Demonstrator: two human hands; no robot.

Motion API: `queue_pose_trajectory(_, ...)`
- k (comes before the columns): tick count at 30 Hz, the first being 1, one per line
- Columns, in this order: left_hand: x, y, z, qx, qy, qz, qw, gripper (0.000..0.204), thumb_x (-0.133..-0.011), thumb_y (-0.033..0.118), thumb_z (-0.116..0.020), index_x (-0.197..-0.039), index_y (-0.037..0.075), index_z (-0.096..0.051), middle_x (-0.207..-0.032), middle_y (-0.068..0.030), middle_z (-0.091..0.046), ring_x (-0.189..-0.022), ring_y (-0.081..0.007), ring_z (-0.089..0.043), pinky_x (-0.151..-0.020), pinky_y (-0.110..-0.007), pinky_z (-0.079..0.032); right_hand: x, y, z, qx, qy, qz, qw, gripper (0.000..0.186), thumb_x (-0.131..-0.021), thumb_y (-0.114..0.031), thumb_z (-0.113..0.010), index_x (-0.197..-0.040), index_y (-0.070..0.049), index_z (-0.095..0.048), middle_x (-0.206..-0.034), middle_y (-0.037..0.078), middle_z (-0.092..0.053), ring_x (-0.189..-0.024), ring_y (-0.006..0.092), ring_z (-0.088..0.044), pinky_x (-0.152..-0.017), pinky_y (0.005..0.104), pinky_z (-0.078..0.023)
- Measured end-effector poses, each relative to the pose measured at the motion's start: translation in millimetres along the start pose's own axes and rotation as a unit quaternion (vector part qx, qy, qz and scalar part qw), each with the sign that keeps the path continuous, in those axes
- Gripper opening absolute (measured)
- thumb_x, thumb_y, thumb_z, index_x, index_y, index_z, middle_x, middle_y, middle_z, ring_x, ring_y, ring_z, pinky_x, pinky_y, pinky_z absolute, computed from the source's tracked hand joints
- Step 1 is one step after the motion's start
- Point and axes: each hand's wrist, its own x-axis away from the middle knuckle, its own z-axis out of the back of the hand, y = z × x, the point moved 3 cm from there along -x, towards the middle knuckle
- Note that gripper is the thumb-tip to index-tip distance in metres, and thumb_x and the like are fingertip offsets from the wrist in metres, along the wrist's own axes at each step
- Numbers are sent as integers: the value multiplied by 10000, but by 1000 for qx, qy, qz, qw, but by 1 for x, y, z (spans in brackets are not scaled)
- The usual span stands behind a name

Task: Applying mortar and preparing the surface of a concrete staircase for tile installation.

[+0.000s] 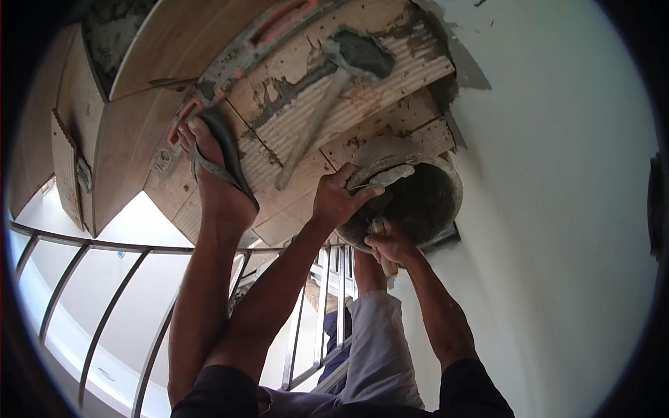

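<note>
A dark round bucket (pixel 446 184), its rim crusted with grey mortar, tilts toward me on the steps beside the wall. My left hand (pixel 339 198) is closed on its far left rim, thumb over the edge. My right hand (pixel 391 245) grips the wooden handle of what looks like a trowel (pixel 389 269) at the near rim. The tool's blade is lost in the dark inside, and so is most of what the bucket holds. Beyond my left hand lies a mallet (pixel 317 125) with a wooden handle and a mortar-smeared dark head.
A spirit level (pixel 209 89) with orange-edged grips lies past my sandalled left foot (pixel 216 167). Large wood-look tiles (pixel 139 122) stand at the left. A metal railing (pixel 90 244) curves along the near left; a pale wall (pixel 543 174) rises on the right.
</note>
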Motion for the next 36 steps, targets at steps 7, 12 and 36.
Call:
queue_pose_trajectory(7, 19, -27, 13, 58, 37, 50, 996, 472, -864, 431, -768, -1042, 12, -642, -844, -151, -710, -793, -215, -689, -738, -362, -533, 34, 18, -30, -131, -91, 18, 987, 256, -892, -85, -701, -1052, -41, -506, -700, 62, -570, -507, 151, -562, -469, 332, -476)
queue_pose_trajectory(12, 12, -41, 18, 99, 48, 60, 992, 424, -995, 427, -579, -1010, 7, -636, -763, -137, -633, -687, -214, -593, -670, -352, -475, 51, 28, -24, -167, -109, 41, 979, 247, -904, -81, -704, -1056, -56, -511, -741, 57, -581, -543, 142, -567, -491, 321, -481)
queue_pose_trajectory(36, 40, -13, 1, 23, 61, -39, 997, 260, -968, 241, -632, -909, -12, -622, -841, -175, -516, -772, -381, -574, -686, -440, -472, 35, 4, 19, 30, -32, 30, 999, 351, -869, -106, -716, -1145, -21, -517, -720, 46, -554, -527, 128, -536, -487, 330, -477)
